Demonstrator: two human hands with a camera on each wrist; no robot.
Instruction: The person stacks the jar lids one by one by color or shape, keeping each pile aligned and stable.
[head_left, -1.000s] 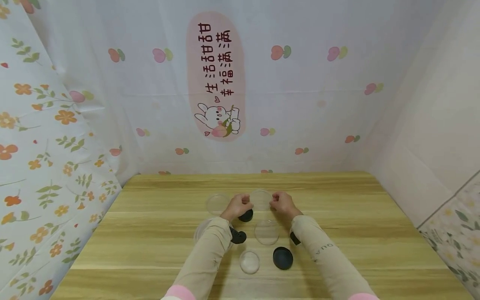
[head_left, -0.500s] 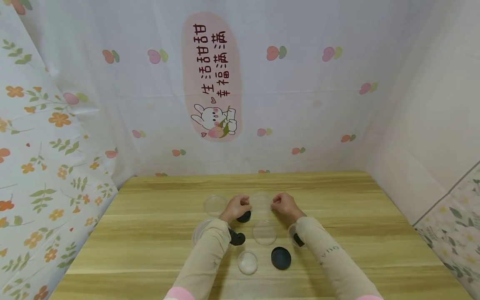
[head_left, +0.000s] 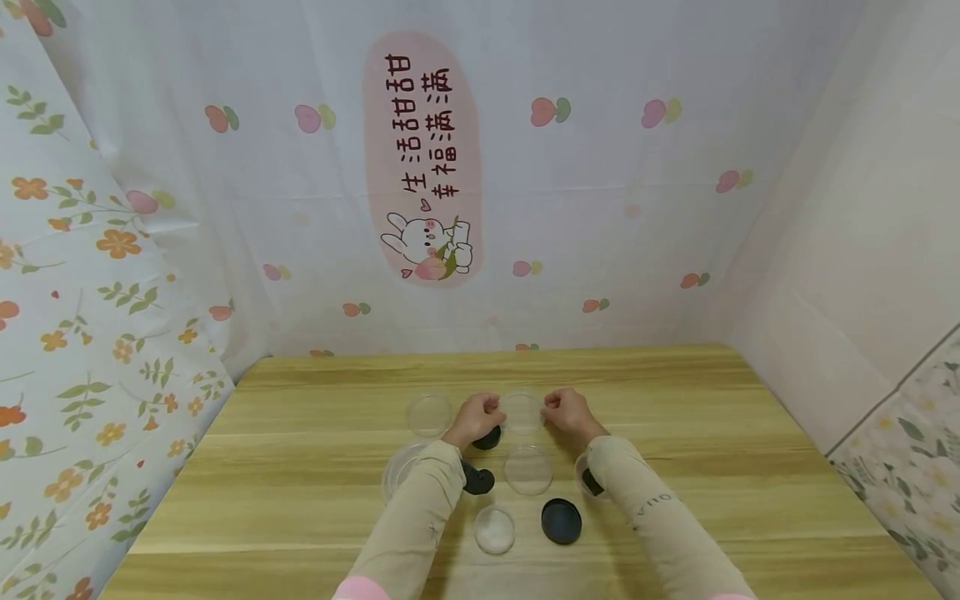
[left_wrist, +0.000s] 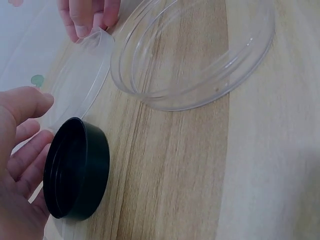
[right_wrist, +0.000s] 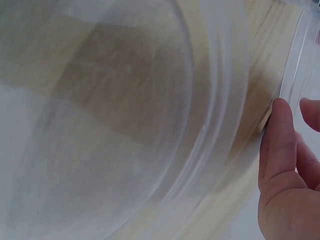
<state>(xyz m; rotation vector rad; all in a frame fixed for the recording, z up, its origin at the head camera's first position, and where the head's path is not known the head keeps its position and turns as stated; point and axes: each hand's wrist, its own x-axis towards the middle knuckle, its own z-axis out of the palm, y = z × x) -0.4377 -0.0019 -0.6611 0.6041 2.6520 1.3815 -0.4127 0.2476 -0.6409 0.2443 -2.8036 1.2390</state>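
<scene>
In the head view, a shallow clear round dish [head_left: 522, 412] lies between the two hands. The left hand [head_left: 475, 419] pinches its left edge, and the right hand [head_left: 569, 414] pinches its right edge. The left wrist view shows the same dish [left_wrist: 81, 75] with its near rim by the left thumb and fingers, partly hidden. A black round lid [left_wrist: 96, 170] stands hollow side toward the left palm, close to the fingers. In the right wrist view the right hand [right_wrist: 284, 175] has its thumb and forefinger at the dish's rim [right_wrist: 295, 65].
More clear round dishes lie around: one back left [head_left: 430, 415], one in the middle [head_left: 528, 469], a smaller one in front [head_left: 495, 530], others partly under the forearms. A black lid [head_left: 561, 522] lies front right. A patterned cloth [head_left: 585, 208] hangs behind the wooden table [head_left: 300, 500].
The head view has shifted slightly. Both hands keep their places at the clear dish. The right forearm has moved a little right, and a clear dish beside its wrist shows more.
</scene>
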